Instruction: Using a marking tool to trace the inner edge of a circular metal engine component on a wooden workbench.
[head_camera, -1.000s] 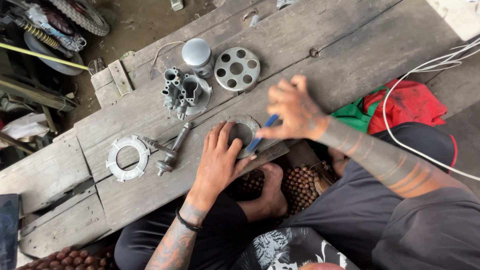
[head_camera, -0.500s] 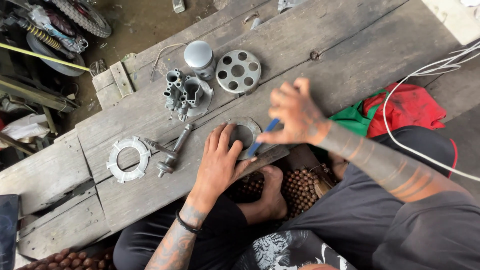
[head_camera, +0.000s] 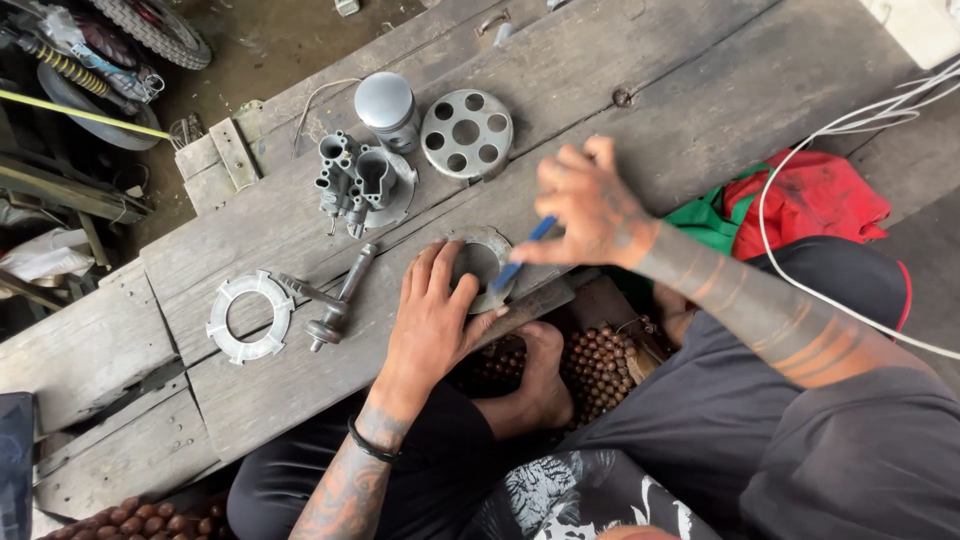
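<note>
My left hand (head_camera: 432, 315) presses flat on a round metal ring plate (head_camera: 487, 262) at the near edge of the wooden bench (head_camera: 620, 60), fingers spread over its left side. My right hand (head_camera: 590, 208) hovers just right of it and grips a thin blue-handled tool (head_camera: 524, 253), whose tip reaches down to the plate. The plate is partly hidden under my left fingers.
On the bench lie a white ring gasket (head_camera: 248, 315), a metal shaft piece (head_camera: 335, 297), a grey cast housing (head_camera: 358, 182), a metal cylinder cap (head_camera: 387, 106) and a drilled round disc (head_camera: 465, 132). A red and green cloth (head_camera: 800, 200) and white cable (head_camera: 800, 150) lie to the right.
My right hand with the blue tool has shifted slightly along the ring plate. My left hand stays pressed on the plate.
</note>
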